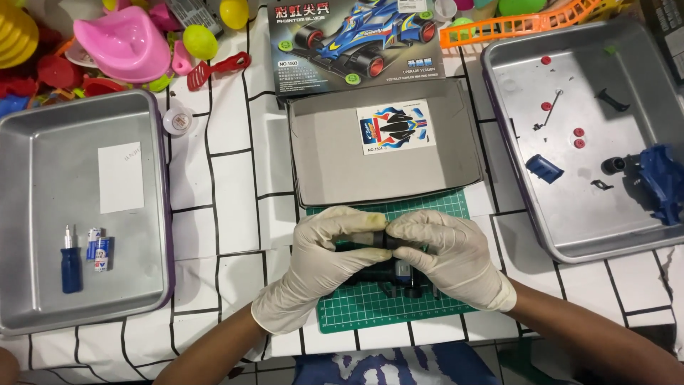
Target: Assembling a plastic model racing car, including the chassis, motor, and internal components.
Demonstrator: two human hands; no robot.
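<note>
The left hand (324, 260) and right hand (445, 257), both in pale gloves, meet over the green cutting mat (370, 303), fingers curled shut around a black toy car chassis (388, 274) held just above it. Behind the mat sits an open grey box (385, 153) with a sticker sheet (395, 127) inside. The left metal tray (43, 214) holds a blue screwdriver (70, 262) and two batteries (98, 249). The right metal tray (570, 214) carries a blue car body (662, 182) and small red parts (578, 137).
</note>
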